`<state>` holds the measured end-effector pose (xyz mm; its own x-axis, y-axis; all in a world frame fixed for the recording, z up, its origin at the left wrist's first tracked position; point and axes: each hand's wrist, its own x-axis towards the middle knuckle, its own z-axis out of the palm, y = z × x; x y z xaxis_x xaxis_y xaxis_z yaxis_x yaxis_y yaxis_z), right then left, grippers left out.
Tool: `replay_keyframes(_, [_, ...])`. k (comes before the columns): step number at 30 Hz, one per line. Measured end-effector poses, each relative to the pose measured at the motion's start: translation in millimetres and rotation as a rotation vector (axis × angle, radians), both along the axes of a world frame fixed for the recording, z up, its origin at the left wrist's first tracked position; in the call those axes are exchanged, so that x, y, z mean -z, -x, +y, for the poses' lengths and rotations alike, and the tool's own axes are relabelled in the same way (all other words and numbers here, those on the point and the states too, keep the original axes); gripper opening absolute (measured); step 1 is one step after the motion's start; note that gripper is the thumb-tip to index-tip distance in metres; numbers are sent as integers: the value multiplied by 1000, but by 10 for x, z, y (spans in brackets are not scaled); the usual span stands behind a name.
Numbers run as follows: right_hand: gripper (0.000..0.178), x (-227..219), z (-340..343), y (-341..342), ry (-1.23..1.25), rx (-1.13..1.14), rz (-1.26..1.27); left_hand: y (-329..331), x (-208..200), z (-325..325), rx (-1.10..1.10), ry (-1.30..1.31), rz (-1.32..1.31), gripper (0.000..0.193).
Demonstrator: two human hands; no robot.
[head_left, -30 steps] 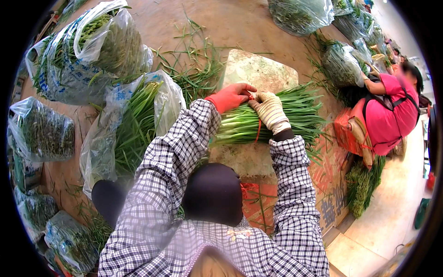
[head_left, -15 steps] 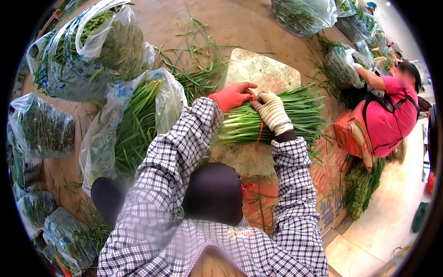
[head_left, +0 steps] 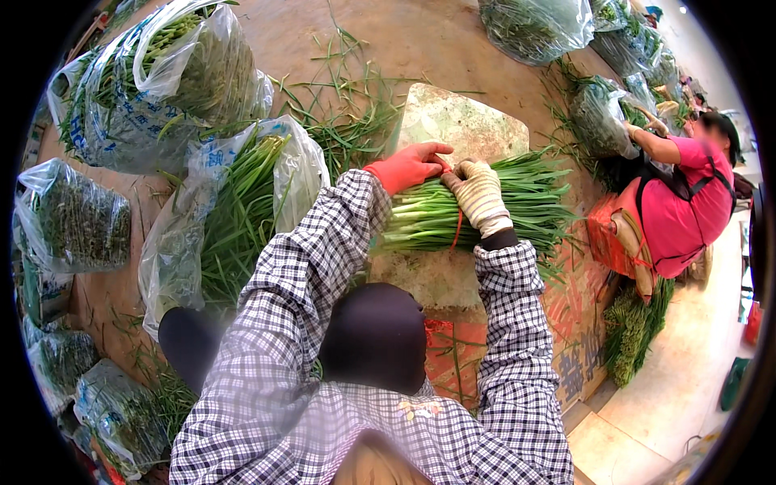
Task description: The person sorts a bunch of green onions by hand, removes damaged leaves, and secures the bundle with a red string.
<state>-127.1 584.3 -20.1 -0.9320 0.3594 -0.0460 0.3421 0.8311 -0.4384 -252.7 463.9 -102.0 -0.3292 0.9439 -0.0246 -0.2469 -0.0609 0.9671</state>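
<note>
A thick bundle of long green leafy stalks with pale ends lies across a worn pale board. A thin red tie runs over the bundle. At its far edge, my left hand in a red glove is closed, with fingertips pinching where the tie comes up. My right hand, in a cream striped glove with bare fingertips, rests on the bundle and pinches at the same spot, almost touching the left. The fingers mostly hide the tie's ends.
On my left stand an open plastic bag of green stalks and a larger filled bag. Loose stalks litter the brown floor beyond. At right, a person in pink sits handling a bag. A green bundle lies beside them.
My hands stay at the tie; the fingertips have shifted slightly as they work it. The person at right has moved their hands over the bag.
</note>
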Motion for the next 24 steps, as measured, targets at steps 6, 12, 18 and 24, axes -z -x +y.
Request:
replay_keyframes(6, [33, 24, -9, -2, -127, 17, 30, -16, 8, -13, -17, 28, -258, 43])
replay_keyframes(12, [34, 32, 4, 8, -150, -47, 49, -56, -112, 3, -141, 195, -36, 47])
replay_keyframes(18, [26, 30, -35, -30, 2, 5, 126, -99, -274, -20, -189, 82, 358, 61])
replay_keyframes(24, [33, 40, -7, -98, 79, -27, 218, -212, -614, -18, -311, 63, 1345, 73])
